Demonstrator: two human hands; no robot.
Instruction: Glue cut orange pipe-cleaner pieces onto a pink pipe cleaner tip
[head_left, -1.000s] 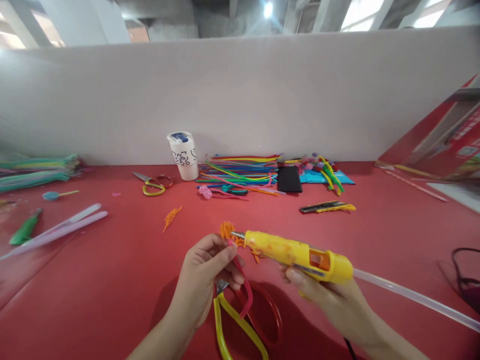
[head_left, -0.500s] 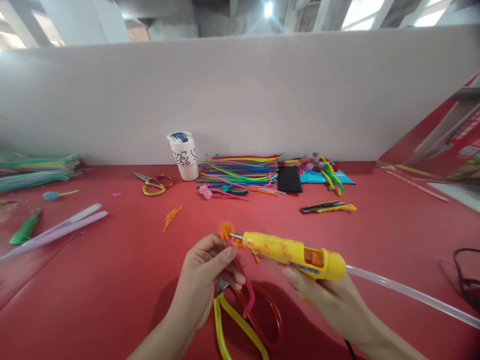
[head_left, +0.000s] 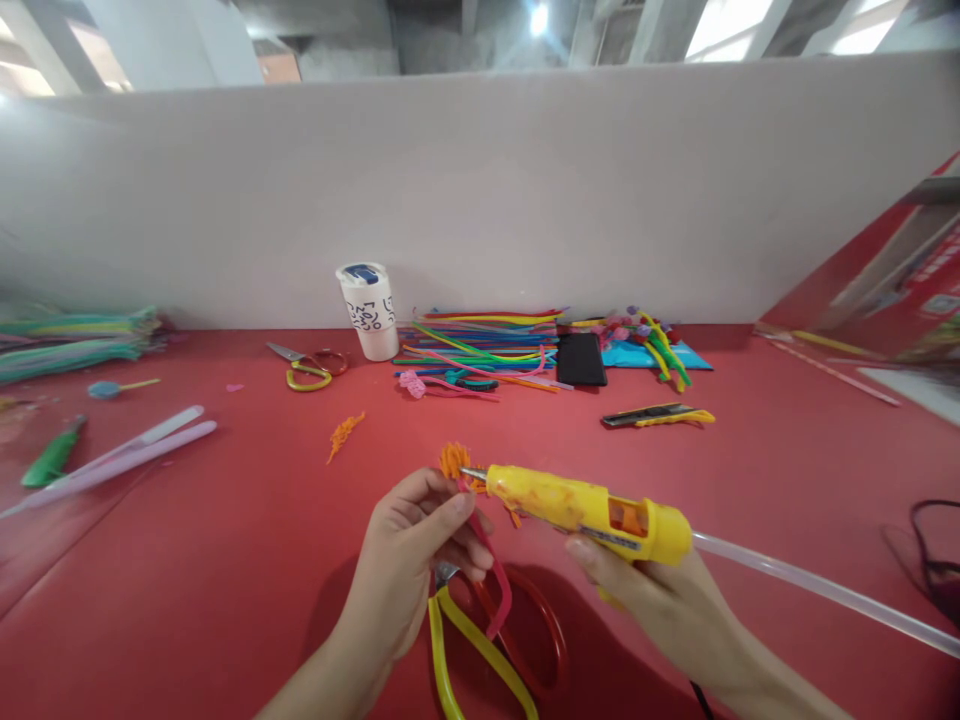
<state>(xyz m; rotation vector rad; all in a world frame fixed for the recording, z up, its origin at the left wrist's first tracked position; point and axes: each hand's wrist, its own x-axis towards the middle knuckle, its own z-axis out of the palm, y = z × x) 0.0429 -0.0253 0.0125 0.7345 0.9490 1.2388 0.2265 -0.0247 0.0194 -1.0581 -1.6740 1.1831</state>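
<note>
Between its thumb and fingers, my left hand [head_left: 420, 545] pinches a dark pink strip [head_left: 496, 595] with an orange fringed tuft [head_left: 454, 461] at its upper end. My right hand [head_left: 667, 605] is wrapped round a yellow glue gun [head_left: 559, 497], whose metal nozzle points left and meets the tuft. A clear glue stick [head_left: 810, 585] runs out of the gun's back. Large scissors with yellow and red handles [head_left: 487, 650] lie below my left hand, their blades mostly hidden under it. Loose orange bits lie behind the nozzle.
Behind lie small scissors [head_left: 307, 372], a white cup [head_left: 369, 312], coloured strips [head_left: 487, 340], a black flat object [head_left: 581, 359] and a cutter [head_left: 658, 416]. At left are pale sticks [head_left: 135, 455] and a green tool [head_left: 54, 458]. A cable [head_left: 919, 540] lies at right.
</note>
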